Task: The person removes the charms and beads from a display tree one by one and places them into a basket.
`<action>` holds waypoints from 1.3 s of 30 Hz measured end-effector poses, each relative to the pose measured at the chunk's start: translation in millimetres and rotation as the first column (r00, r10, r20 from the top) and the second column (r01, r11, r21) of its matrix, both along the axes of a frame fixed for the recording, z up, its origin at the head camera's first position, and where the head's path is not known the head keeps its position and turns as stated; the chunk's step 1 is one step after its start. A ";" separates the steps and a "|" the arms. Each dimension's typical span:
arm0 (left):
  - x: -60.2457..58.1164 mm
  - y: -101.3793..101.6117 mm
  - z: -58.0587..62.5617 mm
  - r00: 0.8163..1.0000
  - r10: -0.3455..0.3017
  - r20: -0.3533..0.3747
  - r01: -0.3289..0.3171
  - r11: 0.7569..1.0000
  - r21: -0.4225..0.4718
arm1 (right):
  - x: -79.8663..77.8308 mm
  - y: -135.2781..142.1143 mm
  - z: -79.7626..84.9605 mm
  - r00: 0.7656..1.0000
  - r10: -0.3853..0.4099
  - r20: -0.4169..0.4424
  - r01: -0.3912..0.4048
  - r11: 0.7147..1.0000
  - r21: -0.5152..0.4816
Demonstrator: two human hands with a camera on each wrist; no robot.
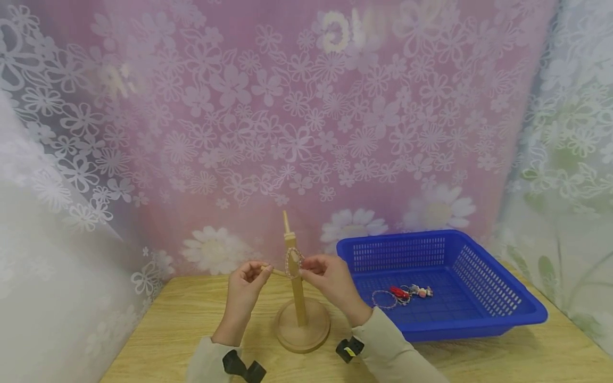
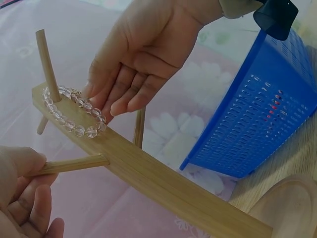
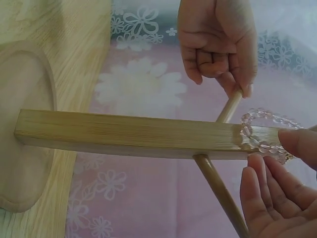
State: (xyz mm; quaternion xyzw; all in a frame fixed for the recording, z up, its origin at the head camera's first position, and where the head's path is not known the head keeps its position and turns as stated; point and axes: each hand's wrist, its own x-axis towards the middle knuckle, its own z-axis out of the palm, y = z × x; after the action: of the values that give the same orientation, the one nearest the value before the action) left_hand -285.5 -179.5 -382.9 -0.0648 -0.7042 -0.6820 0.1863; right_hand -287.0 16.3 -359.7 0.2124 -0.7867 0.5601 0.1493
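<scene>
A wooden stand (image 1: 298, 298) with a round base and several side pegs stands upright on the table. My left hand (image 1: 244, 290) pinches the end of one side peg (image 2: 74, 164) between thumb and finger. A bracelet of clear, pinkish beads (image 2: 79, 131) loops around an upper peg (image 2: 47, 64) and lies against the post. My right hand (image 1: 335, 279) pinches the near side of this bracelet, with the thumb (image 3: 299, 144) on one side and fingertips on the other. Its remaining fingers are loosely bent.
To the right sits a blue plastic basket (image 1: 402, 240). Inside it lie a beaded bracelet (image 1: 384, 299), a red tassel (image 1: 399, 292) and small charms (image 1: 421, 291). A pink floral curtain (image 1: 306, 133) hangs behind the wooden table (image 1: 158, 330).
</scene>
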 end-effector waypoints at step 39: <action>-2.3 0.4 -4.4 1.000 0.011 -0.017 -0.012 1.000 -0.016 | 8.7 4.4 7.3 0.995 0.067 0.080 -0.041 0.957 -0.288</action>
State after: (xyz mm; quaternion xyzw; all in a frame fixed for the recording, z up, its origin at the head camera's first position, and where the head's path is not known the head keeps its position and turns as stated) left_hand -287.9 -179.1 -387.2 -0.0679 -0.7085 -0.6747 0.1955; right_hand -278.2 20.7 -352.5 0.1849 -0.6971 0.6809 0.1277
